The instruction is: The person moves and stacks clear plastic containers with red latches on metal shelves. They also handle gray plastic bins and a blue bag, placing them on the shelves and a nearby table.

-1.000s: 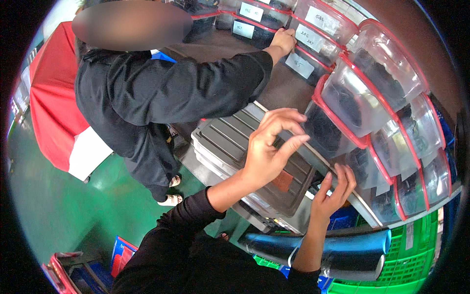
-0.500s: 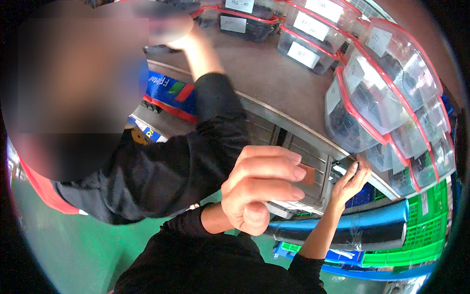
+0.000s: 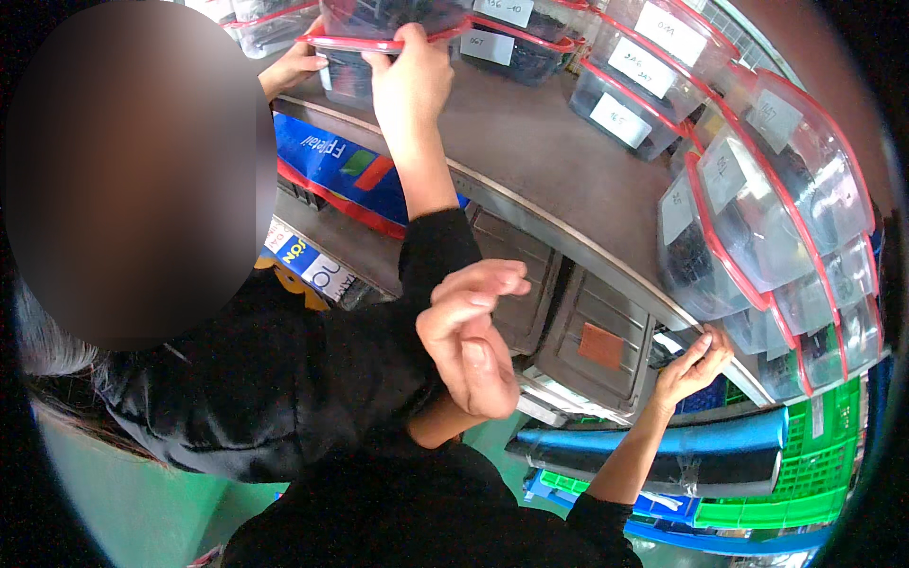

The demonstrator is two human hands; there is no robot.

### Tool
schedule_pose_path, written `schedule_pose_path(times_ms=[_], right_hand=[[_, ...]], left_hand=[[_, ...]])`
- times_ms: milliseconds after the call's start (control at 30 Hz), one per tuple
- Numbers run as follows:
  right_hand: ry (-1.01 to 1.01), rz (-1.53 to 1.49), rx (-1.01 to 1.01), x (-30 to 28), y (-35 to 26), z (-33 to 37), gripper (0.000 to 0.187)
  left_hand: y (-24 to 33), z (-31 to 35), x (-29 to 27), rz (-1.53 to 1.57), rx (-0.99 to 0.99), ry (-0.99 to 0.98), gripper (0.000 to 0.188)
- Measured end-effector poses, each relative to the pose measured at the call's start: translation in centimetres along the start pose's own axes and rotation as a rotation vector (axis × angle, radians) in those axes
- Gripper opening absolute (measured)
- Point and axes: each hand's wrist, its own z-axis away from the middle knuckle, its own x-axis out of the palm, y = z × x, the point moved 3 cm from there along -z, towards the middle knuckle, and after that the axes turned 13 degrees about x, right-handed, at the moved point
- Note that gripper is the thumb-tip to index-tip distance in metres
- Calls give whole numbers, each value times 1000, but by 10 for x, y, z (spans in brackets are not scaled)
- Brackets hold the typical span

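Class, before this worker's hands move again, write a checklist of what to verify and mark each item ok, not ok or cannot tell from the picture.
1. Left hand free: ok, raised in mid-air, fingers curled, nothing in it.
2. Right hand placed: ok, fingertips at the metal shelf edge.
3. Right hand holding something: cannot tell, fingers hide it.
4. Co-worker's hand out of the way: ok, up on a red-rimmed clear container.
5. Stacked clear containers steady: cannot tell.
6. Grey bins under the shelf reachable: ok, uncovered beside the right hand.
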Motion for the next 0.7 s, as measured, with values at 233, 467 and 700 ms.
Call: schedule_pose_path(times_ms=[233, 467, 700], right_hand=[[73, 1, -22, 5, 12, 0, 20], [54, -289, 116, 1, 5, 4, 17], [-558, -1527, -366, -53, -132, 74, 18]], left_hand=[[10, 42, -15, -191, -9, -153, 23], [56, 116, -68, -171, -261, -809, 28], [115, 236, -214, -900, -1310, -1297, 40]])
